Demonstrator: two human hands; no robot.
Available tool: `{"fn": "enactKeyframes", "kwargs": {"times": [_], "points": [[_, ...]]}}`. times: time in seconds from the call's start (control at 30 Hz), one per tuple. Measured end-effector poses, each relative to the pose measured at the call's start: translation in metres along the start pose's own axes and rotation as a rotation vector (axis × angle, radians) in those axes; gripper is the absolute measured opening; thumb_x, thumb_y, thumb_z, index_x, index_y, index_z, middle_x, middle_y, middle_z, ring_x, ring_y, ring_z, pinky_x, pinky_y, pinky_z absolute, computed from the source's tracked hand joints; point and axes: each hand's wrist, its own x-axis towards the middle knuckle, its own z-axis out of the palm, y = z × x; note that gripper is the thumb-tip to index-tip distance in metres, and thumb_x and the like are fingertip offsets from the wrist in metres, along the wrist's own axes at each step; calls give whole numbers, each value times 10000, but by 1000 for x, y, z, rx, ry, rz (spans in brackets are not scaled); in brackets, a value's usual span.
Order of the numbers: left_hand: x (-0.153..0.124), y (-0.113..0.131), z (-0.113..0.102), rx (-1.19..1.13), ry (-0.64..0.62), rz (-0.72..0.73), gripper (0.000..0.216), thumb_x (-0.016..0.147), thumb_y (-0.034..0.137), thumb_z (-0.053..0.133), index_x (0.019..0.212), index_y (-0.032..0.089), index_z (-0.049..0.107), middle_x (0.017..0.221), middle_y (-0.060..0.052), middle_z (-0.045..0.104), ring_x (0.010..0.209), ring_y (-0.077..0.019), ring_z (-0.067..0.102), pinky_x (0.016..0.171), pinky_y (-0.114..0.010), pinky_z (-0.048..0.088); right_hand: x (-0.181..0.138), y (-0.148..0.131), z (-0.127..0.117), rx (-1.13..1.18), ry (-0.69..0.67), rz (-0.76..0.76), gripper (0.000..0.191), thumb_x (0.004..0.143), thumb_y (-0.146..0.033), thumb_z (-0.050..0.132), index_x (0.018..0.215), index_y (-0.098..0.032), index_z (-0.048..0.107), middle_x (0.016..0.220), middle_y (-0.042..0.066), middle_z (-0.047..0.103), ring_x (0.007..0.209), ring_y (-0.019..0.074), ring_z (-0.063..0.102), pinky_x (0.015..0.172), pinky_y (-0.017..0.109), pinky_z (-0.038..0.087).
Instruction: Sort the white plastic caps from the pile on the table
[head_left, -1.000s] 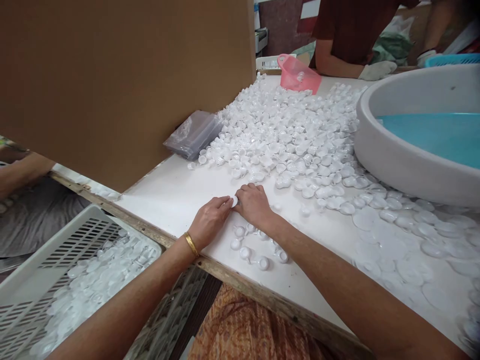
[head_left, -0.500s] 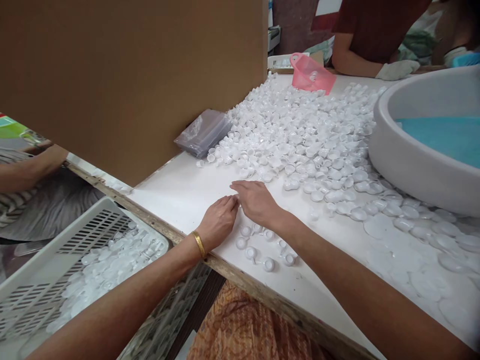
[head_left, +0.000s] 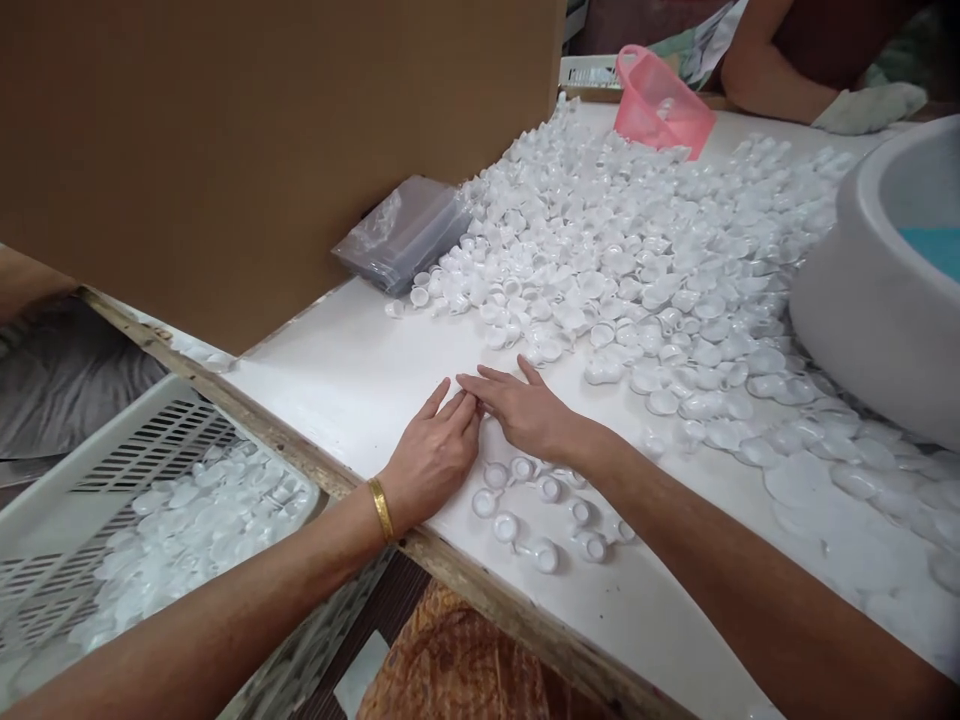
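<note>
My left hand (head_left: 435, 450), with a gold bracelet at the wrist, is closed near the table's front edge. Its fingertips meet those of my right hand (head_left: 529, 415), and its outer finger stands apart. The right hand is closed too, with outer fingers lifted and its inner fingers overlapping the left fingertips. Whatever lies between them is hidden. Just below the right hand, several small white round plastic caps (head_left: 506, 527) lie on the white tabletop (head_left: 337, 370), some joined in pairs. Beyond both hands spreads a large heap of white plastic caps (head_left: 592, 240).
A tall brown cardboard panel (head_left: 277, 150) stands at left, a plastic-wrapped pack (head_left: 409, 230) against it. A pink scoop (head_left: 660, 105) lies behind the heap. At right is a big pale tub (head_left: 840, 290). A white basket (head_left: 45, 520) holds more caps. A co-worker's gloved hand (head_left: 870, 108) rests beyond.
The view has shifted slightly. My hands stay together; the outer finger of each has lifted away from the others. The caps below them look much the same.
</note>
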Motion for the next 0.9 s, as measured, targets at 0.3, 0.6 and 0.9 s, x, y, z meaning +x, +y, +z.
{"fn": "enactKeyframes", "kwargs": {"times": [0.3, 0.6, 0.9], "points": [[-5, 9, -1, -94, 48, -162, 403, 862, 145, 348, 1236, 131, 496, 1302, -121, 509, 1264, -232, 399, 1107, -531, 136, 0, -8, -4, -59, -8, 17, 587, 831, -52, 329, 1385, -240, 288, 1412, 13, 390, 1333, 195, 261, 1074, 529, 125], [-27, -16, -20, -60, 193, -466, 262, 880, 247, 404, 992, 211, 637, 1102, -71, 651, 1074, -254, 561, 1010, -559, 241, -35, 14, -50, -367, 352, 260, 295, 849, -143, 459, 1104, -172, 603, 1133, 88, 603, 1046, 243, 470, 841, 364, 385], [80, 15, -4, -473, 81, -538, 332, 808, 235, 507, 1122, 174, 595, 1061, -68, 638, 924, -190, 604, 819, -303, 467, -12, 15, -39, -565, 293, 252, 221, 873, -233, 463, 1010, -160, 621, 1026, 118, 595, 1009, 253, 442, 802, 359, 339]]}}
